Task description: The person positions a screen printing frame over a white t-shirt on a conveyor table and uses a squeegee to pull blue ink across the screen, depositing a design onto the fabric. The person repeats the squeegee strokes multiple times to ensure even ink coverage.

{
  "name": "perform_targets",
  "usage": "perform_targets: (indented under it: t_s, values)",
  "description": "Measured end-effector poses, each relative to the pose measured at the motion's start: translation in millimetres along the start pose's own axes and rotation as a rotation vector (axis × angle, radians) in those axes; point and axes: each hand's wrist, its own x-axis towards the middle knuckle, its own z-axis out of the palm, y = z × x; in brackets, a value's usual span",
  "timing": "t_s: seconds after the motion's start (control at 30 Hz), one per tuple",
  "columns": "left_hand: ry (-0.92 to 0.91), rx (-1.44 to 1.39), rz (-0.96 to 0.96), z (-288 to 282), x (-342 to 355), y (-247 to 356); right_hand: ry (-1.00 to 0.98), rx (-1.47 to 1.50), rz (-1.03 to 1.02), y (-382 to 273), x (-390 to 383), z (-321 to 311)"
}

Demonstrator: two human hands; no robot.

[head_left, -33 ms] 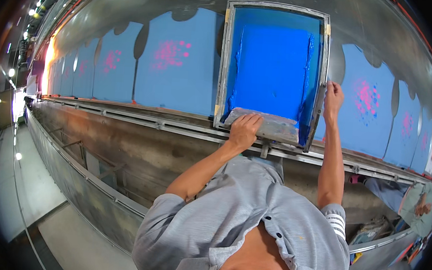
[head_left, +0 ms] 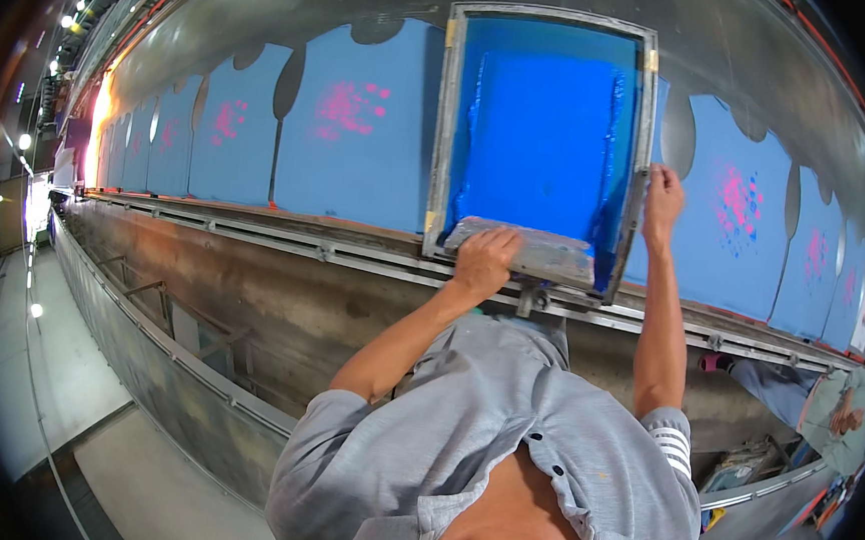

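A screen frame filled with bright blue ink sits over the long bench. My left hand grips the flat grey squeegee lying across the near end of the ink. My right hand holds the screen's right edge with curled fingers. Light blue cut fabric pieces lie in a row on both sides of the frame, several with pink speckled prints, the nearest right one also speckled with blue.
A metal rail runs along the bench's near edge. Behind me is a long metal barrier. At the right, a co-worker in grey-green is partly visible. Hanging lights line the left side.
The screen frame has shifted slightly to the left along the bench, with both my hands and the squeegee moving along with it.
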Motion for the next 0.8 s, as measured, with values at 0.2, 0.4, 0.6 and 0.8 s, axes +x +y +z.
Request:
perform_targets:
  t_s: [0.2, 0.4, 0.6, 0.8]
  values:
    - [-0.062, 0.088, -0.028, -100.8, -62.0, -188.0, 0.065, -0.087, -0.198, -64.1, -91.1, 202.5]
    - [-0.022, 0.219, -0.029, -155.0, -132.7, -278.0, 0.001, 0.011, 0.037, -122.3, -162.5, 312.0]
    - [-0.543, 0.099, -0.285, -184.5, -107.6, -326.5, 0.048, -0.078, 0.046, -114.2, -172.4, 339.6]
    - [-1.023, 0.138, -0.377, -167.5, 0.9, -360.6, 0.048, -0.241, 0.008, -106.7, -160.7, 352.6]
